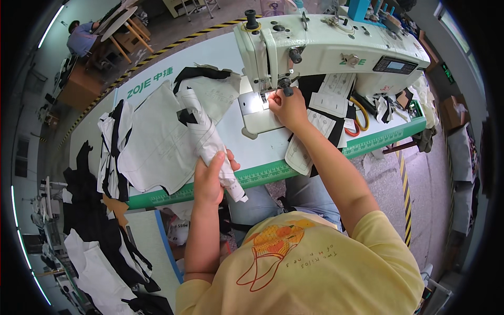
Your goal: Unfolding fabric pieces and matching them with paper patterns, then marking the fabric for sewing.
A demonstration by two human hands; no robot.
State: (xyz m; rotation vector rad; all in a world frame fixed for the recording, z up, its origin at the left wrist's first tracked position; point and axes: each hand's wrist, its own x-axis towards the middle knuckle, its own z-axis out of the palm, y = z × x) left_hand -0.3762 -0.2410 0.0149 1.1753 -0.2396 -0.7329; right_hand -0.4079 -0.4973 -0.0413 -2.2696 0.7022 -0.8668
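Gripping rolled white fabric (201, 122) with left fingers (216, 161); cannot tell closure of right fingers (275, 101) near presser foot (264, 98) — could get pinched by drifting left — could unroll fabric by loosening.

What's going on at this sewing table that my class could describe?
A person works at a white sewing machine. The left hand grips the lower end of a rolled pale piece. The right hand is beside the machine's lit needle area; whether it holds anything is unclear. A flat pale piece lies on the table left of the roll.
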